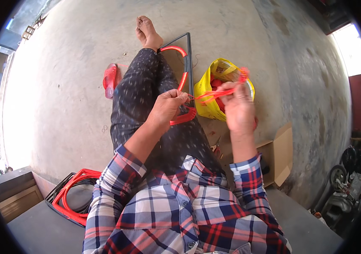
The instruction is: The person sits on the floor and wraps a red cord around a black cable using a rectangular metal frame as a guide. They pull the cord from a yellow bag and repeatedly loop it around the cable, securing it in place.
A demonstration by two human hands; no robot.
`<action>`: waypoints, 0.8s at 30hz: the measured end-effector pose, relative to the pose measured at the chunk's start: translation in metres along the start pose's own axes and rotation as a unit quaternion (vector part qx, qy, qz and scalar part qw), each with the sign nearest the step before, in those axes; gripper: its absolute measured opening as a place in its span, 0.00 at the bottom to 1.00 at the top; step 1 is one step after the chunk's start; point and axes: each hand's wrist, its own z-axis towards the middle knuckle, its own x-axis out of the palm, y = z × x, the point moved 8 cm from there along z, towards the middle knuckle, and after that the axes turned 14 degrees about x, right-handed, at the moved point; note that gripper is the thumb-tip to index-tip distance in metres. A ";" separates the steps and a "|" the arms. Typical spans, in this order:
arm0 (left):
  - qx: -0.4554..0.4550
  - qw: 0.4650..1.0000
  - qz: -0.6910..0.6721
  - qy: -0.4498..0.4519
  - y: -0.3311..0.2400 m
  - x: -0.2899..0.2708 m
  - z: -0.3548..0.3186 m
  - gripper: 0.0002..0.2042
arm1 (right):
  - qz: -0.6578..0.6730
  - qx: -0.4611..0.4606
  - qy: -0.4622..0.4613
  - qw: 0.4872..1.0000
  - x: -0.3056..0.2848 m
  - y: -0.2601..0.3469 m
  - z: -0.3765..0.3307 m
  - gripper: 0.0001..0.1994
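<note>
A black frame with a curved inner bar lies along my legs. Parts of that bar are wrapped in red cord, and black stretches show between the wrapped parts. My left hand is closed in a pinch on the red strands beside the frame's edge. The strands run across to my right hand, which grips a loose bundle of red cord with its tail sticking up past the fingers. My right hand is slightly blurred. Just behind it, a yellow bag stands open with red material inside.
Scissors lie near my right thigh, beside an open cardboard box. To my left are stacked red and black frames on the grey seat. A red slipper rests on the concrete floor. Machinery stands far right.
</note>
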 end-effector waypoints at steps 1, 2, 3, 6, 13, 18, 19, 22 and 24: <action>-0.019 1.000 0.003 0.005 0.012 -0.004 0.002 0.11 | 0.046 -0.005 -0.021 0.999 -0.008 0.012 -0.002 0.09; -0.038 0.999 0.005 0.009 0.017 -0.003 0.003 0.12 | 0.072 -0.003 0.030 0.997 -0.006 0.027 -0.006 0.09; -0.053 0.998 0.017 0.000 0.019 -0.004 0.003 0.14 | 0.094 0.011 0.040 0.995 -0.009 0.038 -0.014 0.10; -0.091 0.995 0.037 -0.019 0.014 0.002 0.004 0.18 | 0.051 0.066 0.044 0.996 -0.014 0.056 -0.044 0.11; -0.184 0.982 -0.031 -0.035 0.032 -0.009 -0.003 0.20 | -0.039 0.121 -0.018 0.992 -0.047 0.039 -0.116 0.14; -0.011 0.997 0.070 -0.001 0.008 -0.004 -0.009 0.15 | 0.104 0.034 -0.020 0.994 -0.088 0.053 -0.089 0.13; 0.089 0.982 0.168 0.011 0.002 0.001 -0.013 0.13 | 0.135 0.080 -0.047 0.986 -0.075 0.030 -0.081 0.13; 0.121 0.977 0.112 0.137 -0.012 0.043 -0.037 0.11 | 0.060 0.220 0.055 0.972 -0.014 -0.037 -0.070 0.16; 0.057 0.967 -0.022 0.246 -0.017 0.078 -0.055 0.09 | 0.048 0.319 0.022 0.946 0.003 -0.076 -0.079 0.21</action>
